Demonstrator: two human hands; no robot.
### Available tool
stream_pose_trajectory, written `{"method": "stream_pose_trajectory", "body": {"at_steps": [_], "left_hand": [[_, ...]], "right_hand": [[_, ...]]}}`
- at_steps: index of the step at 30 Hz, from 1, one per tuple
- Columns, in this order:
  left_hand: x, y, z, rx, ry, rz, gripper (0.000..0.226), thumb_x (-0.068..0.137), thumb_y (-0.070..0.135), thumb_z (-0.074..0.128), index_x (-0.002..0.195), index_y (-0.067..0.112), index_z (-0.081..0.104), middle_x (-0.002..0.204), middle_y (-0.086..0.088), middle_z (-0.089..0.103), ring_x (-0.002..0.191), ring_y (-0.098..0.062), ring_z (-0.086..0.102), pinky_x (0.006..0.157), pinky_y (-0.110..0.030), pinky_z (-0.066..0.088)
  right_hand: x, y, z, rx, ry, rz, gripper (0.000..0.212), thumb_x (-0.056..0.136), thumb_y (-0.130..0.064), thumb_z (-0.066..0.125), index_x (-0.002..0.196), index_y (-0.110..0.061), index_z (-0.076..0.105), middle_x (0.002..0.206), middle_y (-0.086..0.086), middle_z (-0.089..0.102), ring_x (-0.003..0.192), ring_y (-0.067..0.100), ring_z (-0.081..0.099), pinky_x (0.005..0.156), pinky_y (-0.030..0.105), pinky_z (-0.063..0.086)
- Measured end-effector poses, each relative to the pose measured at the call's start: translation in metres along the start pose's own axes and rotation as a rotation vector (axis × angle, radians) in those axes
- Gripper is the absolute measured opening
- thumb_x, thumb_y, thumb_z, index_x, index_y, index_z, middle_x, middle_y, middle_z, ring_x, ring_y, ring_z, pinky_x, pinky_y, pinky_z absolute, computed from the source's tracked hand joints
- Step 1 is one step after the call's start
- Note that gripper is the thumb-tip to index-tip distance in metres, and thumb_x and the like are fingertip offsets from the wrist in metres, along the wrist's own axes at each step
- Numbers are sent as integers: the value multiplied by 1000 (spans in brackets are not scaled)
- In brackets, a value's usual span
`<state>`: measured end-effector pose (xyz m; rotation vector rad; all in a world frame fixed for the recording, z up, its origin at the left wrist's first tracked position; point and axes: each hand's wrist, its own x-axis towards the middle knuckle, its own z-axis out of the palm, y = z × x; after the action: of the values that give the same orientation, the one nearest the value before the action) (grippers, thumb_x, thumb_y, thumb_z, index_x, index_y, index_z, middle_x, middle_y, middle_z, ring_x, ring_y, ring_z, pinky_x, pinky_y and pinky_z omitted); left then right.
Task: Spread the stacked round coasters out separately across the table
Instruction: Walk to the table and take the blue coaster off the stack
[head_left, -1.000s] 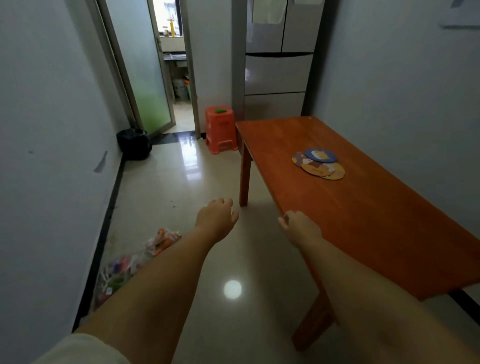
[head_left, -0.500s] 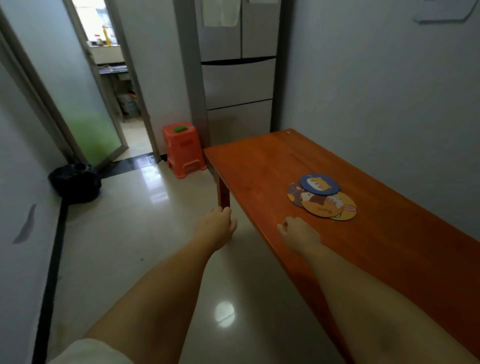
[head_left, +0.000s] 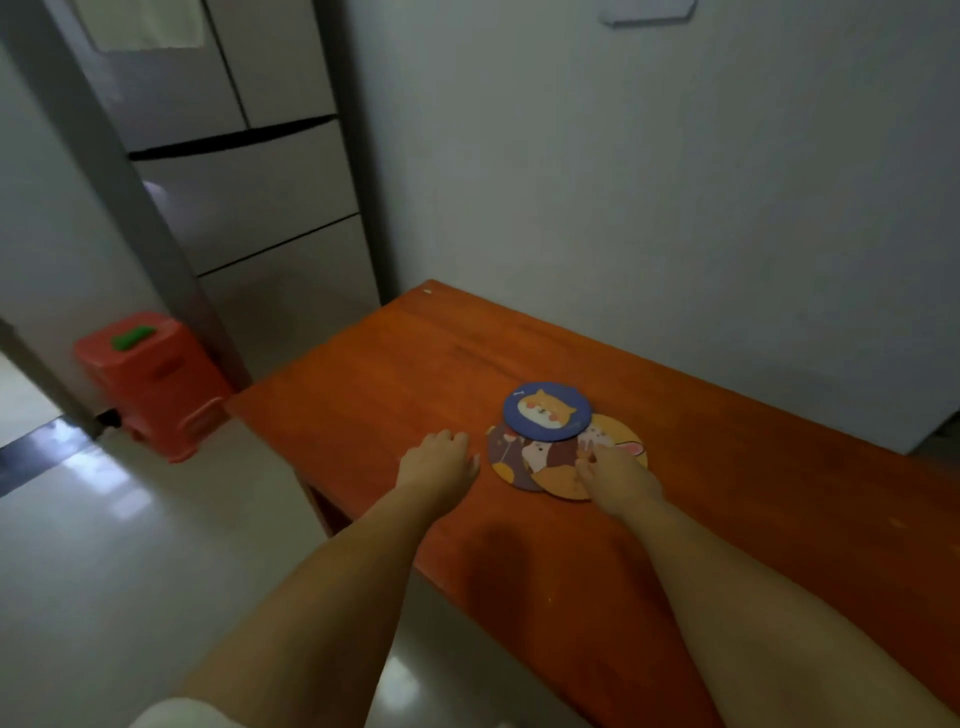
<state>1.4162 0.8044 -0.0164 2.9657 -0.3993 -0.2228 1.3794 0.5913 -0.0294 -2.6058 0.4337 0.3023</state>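
Orange-brown table (head_left: 753, 499) now lies under both hands, which hung short of its edge a second ago. Right hand (head_left: 618, 475) rests flat on the overlapping coasters (head_left: 545, 415); left hand (head_left: 439, 460) sits open just beside them, gripping nothing. Spreading looks ready to begin.

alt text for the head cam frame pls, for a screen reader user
Two bare hands reach over a reddish wooden table toward overlapping round coasters: the right hand rests on the orange coaster, the left hand lies flat on the table beside the pile. A blue coaster tops the pile; an orange stool and a fridge stand behind.
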Motion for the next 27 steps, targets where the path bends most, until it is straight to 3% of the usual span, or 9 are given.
{"method": "stream_pose_trajectory", "body": {"at_steps": [3, 5, 8, 10, 14, 19, 24, 26, 27], "left_hand": [[49, 8, 1, -29, -55, 75, 38, 99, 36, 38, 124, 10, 50, 126, -13, 55, 116, -31, 52, 91, -44, 47], [80, 9, 4, -84, -93, 88, 39, 99, 35, 38, 125, 10, 49, 126, -13, 55, 116, -31, 53, 90, -45, 47], [119, 9, 11, -189, -144, 36, 39, 98, 32, 40, 128, 9, 49, 128, -15, 56, 116, -31, 54, 93, -45, 47], [141, 10, 19, -217, -205, 21, 40, 98, 31, 41, 131, 8, 48, 130, -16, 55, 117, -32, 53, 95, -45, 47], [184, 12, 40, -269, -324, 14, 46, 98, 33, 43, 138, 11, 43, 136, -15, 52, 121, -34, 52, 98, -46, 46], [227, 14, 60, -296, -379, -25, 47, 98, 28, 42, 140, 7, 38, 137, -20, 50, 120, -37, 52, 96, -48, 46], [258, 21, 72, -488, -378, -238, 45, 98, 21, 46, 136, -3, 40, 134, -26, 53, 119, -42, 54, 86, -45, 46], [269, 21, 79, -559, -380, -282, 39, 97, 18, 50, 124, -9, 50, 125, -29, 57, 114, -44, 55, 80, -45, 44], [273, 19, 83, -584, -377, -304, 28, 96, 16, 51, 112, -7, 57, 113, -26, 62, 107, -44, 57, 76, -43, 42]], "right_hand": [[39, 3, 2, -24, 11, 51, 37, 101, -32, 38, 69, -16, 45, 66, 2, 41, 61, 23, 42, 67, 41, 41], [60, -1, -1, 17, 10, 68, 41, 101, -32, 38, 61, -22, 36, 63, 0, 39, 61, 23, 42, 66, 41, 41], [85, 1, -4, 52, -27, 105, 26, 101, -31, 39, 97, -14, 59, 96, 8, 61, 87, 28, 58, 75, 39, 43], [105, 5, -6, 86, -37, 147, 31, 101, -28, 41, 119, -8, 56, 120, 14, 61, 105, 33, 59, 85, 42, 48], [142, 13, -6, 112, -48, 223, 37, 100, -22, 41, 131, -4, 48, 139, 19, 48, 119, 36, 52, 100, 48, 45], [176, 18, 8, 179, -59, 343, 41, 100, -23, 44, 137, -7, 44, 143, 17, 44, 121, 36, 51, 101, 49, 46], [202, 14, 21, 334, 22, 483, 34, 99, -23, 46, 124, -1, 52, 117, 21, 60, 105, 37, 58, 81, 40, 47], [210, 14, 25, 382, 69, 528, 20, 98, -19, 48, 91, -4, 60, 82, 17, 56, 74, 32, 55, 68, 36, 39], [213, 14, 26, 410, 88, 555, 27, 97, -15, 49, 75, -3, 58, 71, 18, 53, 63, 31, 51, 65, 37, 39]]}}
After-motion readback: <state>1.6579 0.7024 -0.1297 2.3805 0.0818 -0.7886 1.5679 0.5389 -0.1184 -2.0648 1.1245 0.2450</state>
